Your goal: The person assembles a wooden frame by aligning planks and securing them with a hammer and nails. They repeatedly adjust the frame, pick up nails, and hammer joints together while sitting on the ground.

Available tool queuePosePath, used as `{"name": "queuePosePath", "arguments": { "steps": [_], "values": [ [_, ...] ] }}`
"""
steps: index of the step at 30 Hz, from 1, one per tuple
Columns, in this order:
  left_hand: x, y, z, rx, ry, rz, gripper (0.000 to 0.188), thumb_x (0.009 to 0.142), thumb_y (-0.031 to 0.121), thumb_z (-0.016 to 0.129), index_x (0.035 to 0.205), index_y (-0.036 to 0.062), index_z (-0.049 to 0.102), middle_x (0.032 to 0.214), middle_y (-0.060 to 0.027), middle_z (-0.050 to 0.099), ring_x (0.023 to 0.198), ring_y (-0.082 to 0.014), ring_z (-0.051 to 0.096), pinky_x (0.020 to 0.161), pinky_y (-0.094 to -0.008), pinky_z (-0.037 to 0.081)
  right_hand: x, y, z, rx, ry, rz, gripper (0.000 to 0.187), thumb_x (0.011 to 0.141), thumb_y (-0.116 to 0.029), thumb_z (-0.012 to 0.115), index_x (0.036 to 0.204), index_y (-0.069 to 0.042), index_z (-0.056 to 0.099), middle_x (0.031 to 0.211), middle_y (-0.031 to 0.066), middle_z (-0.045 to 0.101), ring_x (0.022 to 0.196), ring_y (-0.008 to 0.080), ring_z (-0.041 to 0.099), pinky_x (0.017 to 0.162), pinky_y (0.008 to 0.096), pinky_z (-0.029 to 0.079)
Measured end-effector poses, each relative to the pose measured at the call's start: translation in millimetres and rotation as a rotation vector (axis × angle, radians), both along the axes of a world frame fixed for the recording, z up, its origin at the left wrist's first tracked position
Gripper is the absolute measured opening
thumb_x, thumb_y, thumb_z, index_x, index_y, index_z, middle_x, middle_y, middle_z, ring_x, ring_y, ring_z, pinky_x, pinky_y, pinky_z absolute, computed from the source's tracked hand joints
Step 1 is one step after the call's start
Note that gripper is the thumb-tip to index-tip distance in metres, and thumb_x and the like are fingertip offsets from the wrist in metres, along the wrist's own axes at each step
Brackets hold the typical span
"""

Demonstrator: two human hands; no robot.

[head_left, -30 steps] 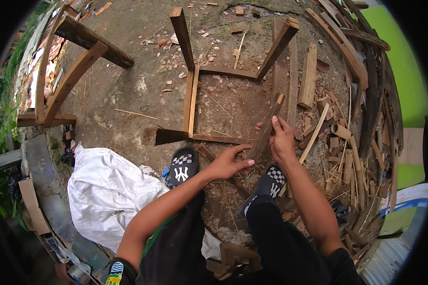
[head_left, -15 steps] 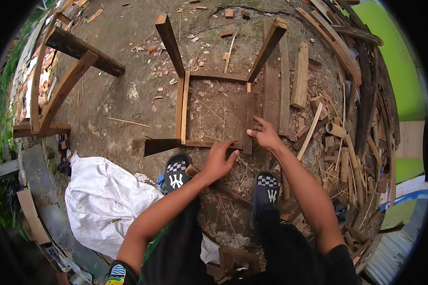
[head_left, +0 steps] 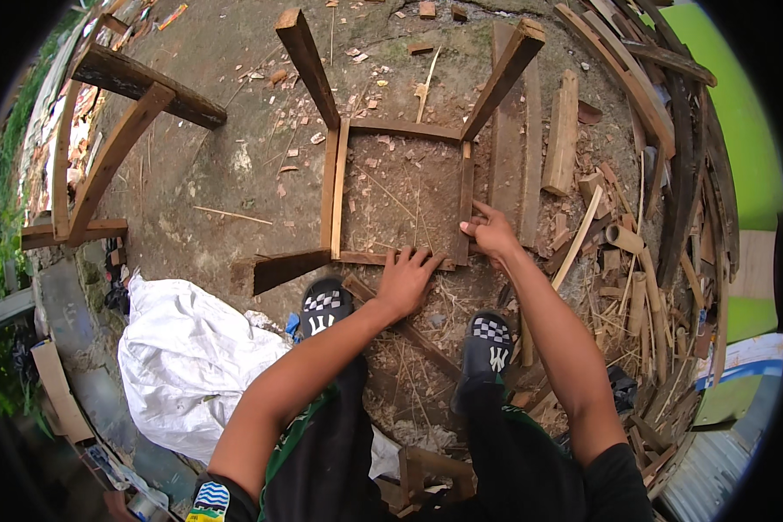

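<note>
A rectangular wooden frame (head_left: 342, 187), like a stool or small table turned over, lies on the ground in front of me. Three legs show, rising from its far-left, far-right and near-left corners. My left hand (head_left: 406, 283) has its fingers curled over the near rail (head_left: 365, 257), close to the right end; its thumb is hidden. At the right rail (head_left: 466, 191), near that same corner, my right hand (head_left: 493, 237) holds the wood with thumb and index finger. The other right fingers are partly hidden.
Another wooden piece (head_left: 148, 83) with crossing members stands at the far left. A white sack (head_left: 200, 365) lies near my left foot. Planks (head_left: 561, 135), offcuts and bamboo (head_left: 625, 238) are heaped on the right. A loose wood strip (head_left: 409, 335) lies between my sandals.
My left hand has settled from above the near rail onto it, fingers spreading over the wood. My right hand stays at the right rail. The whole view has shifted slightly.
</note>
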State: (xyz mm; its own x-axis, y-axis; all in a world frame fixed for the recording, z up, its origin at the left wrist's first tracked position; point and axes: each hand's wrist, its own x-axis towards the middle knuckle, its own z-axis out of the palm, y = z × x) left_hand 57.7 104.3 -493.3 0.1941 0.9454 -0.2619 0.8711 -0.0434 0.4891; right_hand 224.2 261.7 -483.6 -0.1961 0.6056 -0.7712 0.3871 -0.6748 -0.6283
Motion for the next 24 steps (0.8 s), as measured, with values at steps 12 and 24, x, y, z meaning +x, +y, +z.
{"name": "queuePosePath", "arguments": {
  "steps": [12,24],
  "values": [
    [-3,10,-2,-0.073,-0.090,0.095,0.041,0.097,0.014,0.069,0.137,0.0199,0.072,0.131,-0.0053,0.066,0.124,-0.0324,0.056,0.105,-0.0540,0.040,-7,0,2,-0.009,0.022,-0.035,0.072,0.102,0.004,0.066,0.167,-0.009,0.036,0.128,0.0137,0.069,0.113,0.0255,0.068,0.092,0.0471,0.062],
    [-8,10,-5,-0.034,-0.163,0.094,0.039,0.097,0.015,0.070,0.136,0.0182,0.072,0.132,-0.0045,0.067,0.123,-0.0313,0.055,0.105,-0.0528,0.036,-8,-2,-17,0.072,0.056,-0.025,0.077,0.099,0.004,0.071,0.166,0.000,0.033,0.141,0.0298,0.064,0.122,0.0320,0.067,0.098,0.0396,0.058]
  ]
}}
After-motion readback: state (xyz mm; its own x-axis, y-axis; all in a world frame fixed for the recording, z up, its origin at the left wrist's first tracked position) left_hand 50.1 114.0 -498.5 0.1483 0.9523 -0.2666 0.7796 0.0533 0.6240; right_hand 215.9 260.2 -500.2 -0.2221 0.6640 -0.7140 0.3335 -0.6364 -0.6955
